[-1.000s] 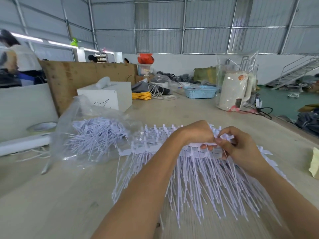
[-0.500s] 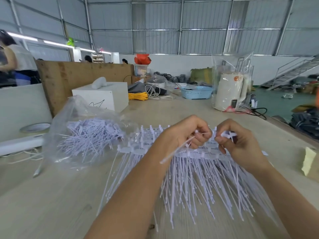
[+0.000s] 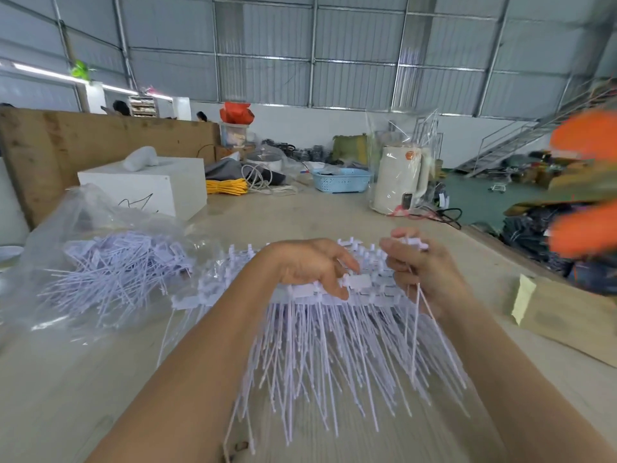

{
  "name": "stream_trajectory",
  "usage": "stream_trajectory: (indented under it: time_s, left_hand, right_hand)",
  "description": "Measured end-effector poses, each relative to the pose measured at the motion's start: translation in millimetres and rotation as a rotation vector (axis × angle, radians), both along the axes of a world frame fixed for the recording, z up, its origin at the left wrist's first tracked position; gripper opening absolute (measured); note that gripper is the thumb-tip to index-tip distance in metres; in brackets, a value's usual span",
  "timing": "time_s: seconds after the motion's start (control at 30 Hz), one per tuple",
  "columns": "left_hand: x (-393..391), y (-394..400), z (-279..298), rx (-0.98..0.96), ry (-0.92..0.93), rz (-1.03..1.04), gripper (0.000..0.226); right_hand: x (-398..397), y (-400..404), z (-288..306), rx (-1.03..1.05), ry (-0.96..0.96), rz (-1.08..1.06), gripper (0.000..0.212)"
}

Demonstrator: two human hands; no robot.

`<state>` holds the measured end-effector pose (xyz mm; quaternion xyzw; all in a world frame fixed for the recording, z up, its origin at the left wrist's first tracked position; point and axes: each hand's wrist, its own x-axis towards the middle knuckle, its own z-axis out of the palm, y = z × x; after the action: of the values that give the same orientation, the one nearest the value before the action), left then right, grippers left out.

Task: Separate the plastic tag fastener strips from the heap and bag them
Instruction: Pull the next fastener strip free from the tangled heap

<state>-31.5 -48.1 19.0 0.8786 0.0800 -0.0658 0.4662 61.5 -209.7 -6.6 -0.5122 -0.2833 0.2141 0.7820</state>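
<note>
A heap of white fastener strips (image 3: pixel 320 332) is seen on the surface (image 3: pixel 66 396), heads in a row under the hands, long tails fanned toward the viewer. The left hand (image 3: pixel 310 267) is laid across the row of heads, fingers spread and only loosely bent, pressing rather than gripping. A few detached strips (image 3: pixel 417 315) are pinched in the right hand (image 3: pixel 422 269) by their heads, tails hanging down over the heap. Separation is judged to be the step in hand. Bagging is judged next: the pinched strips would need to be carried left, across the heap, to the clear bag (image 3: pixel 100 255), which lies just beside the heap and already holds many strips; its mouth cannot be made out.

Further back on the surface are noted a white box (image 3: pixel 150 188), a yellow cord bundle (image 3: pixel 227 187), a blue basket (image 3: pixel 340 180) and a white kettle (image 3: pixel 399 177) under plastic wrap. A corrugated-metal hall is seen beyond. An orange blur at the right edge cannot be identified.
</note>
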Motion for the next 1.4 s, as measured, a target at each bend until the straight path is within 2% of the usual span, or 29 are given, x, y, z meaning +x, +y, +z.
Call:
stream_trajectory:
  time_s: [0.17,0.27,0.4,0.5,0.67,0.8,0.9,1.07,1.2,1.3,1.4]
  left_hand:
    - [-6,1,-4,-0.039,-0.108,0.071,0.038]
    - [-9,-1,-4,-0.015,-0.129,0.063,0.045]
    - [-10,-5,-4,0.097,-0.184,0.058,0.057]
    - [-13,-2,-6,0.101,-0.222,0.063,0.055]
    - [-20,8,-11,0.337,-0.271,0.081,0.028]
    - [-19,7,-20,0.582,-0.484,0.064,0.016]
    - [-15,7,-27,0.759,-0.493,0.013,0.026]
    - [-15,6,-24,0.655,-0.477,-0.049,0.034]
    - [-21,7,-20,0.340,-0.480,-0.015,0.036]
    - [-22,4,-18,0.227,-0.551,0.000,0.036]
    - [-22,5,-17,0.151,-0.590,-0.020,0.038]
  right_hand:
    - [-17,19,-16,-0.217,-0.228,-0.110,0.020]
    - [-18,23,-21,-0.306,-0.351,-0.144,0.019]
    - [-23,24,-23,-0.282,-0.402,-0.035,0.021]
    - [-23,22,-21,-0.259,-0.404,0.013,0.013]
    - [-22,24,-23,-0.216,-0.427,-0.083,0.013]
    - [-23,26,-24,-0.196,-0.428,-0.078,0.014]
    - [-22,26,-26,-0.199,-0.487,-0.101,0.018]
    - [-22,24,-28,-0.215,-0.618,-0.106,0.021]
    - [-23,21,-22,-0.192,-0.703,-0.113,0.021]
    - [-27,23,-21,-0.048,-0.584,-0.068,0.021]
    - [-23,19,-15,0.048,-0.308,-0.100,0.019]
